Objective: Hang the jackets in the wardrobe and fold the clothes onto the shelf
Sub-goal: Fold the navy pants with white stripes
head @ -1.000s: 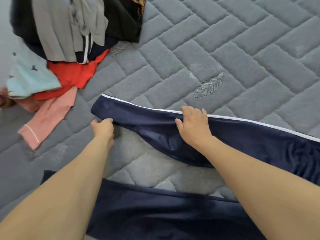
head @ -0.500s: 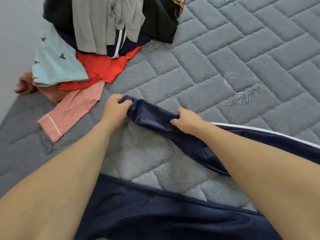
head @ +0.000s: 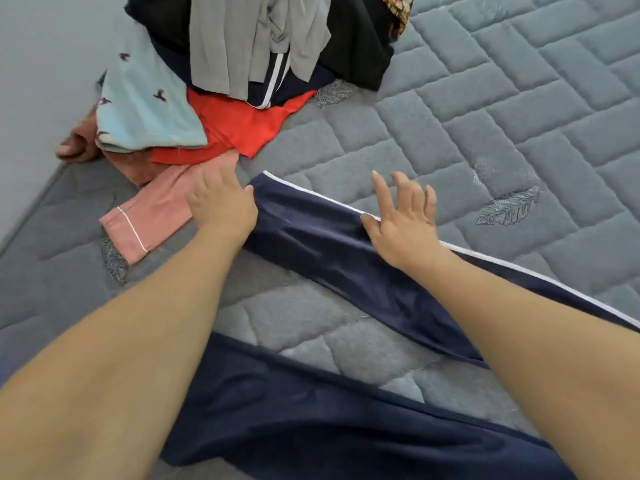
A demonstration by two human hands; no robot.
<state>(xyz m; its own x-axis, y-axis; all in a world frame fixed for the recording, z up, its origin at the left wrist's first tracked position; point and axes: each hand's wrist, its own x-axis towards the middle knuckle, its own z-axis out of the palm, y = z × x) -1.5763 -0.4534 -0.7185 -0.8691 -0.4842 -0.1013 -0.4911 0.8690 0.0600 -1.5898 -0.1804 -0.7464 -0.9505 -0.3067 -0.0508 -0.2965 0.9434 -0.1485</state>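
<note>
Two hands lie on one leg of the navy trousers point(head: 332, 244), which are spread across the grey quilted mattress point(head: 485, 109). The left hand point(head: 221, 206) rests at the cuff end, its fingers straight and close together, laid flat across the hem where the navy cloth meets the pink garment point(head: 152, 220); it pinches nothing. The right hand point(head: 401, 223) has its fingers straight and fanned apart, tips lifted a little, with the heel of the palm on the leg's far edge, just at the white side stripe point(head: 519, 268).

That stripe runs along the far edge of the leg from the cuff out to the right border of the view. The second leg lies nearer the person, under both forearms, with a wedge of bare mattress between the two legs.

Beyond the left hand sits the pile of clothes point(head: 263, 57): grey, black, red and pale blue pieces, its pink piece touching the cuff end. To the right of the pile and past the stripe the mattress is open quilted surface. The mattress's left edge meets the wall point(head: 41, 64).
</note>
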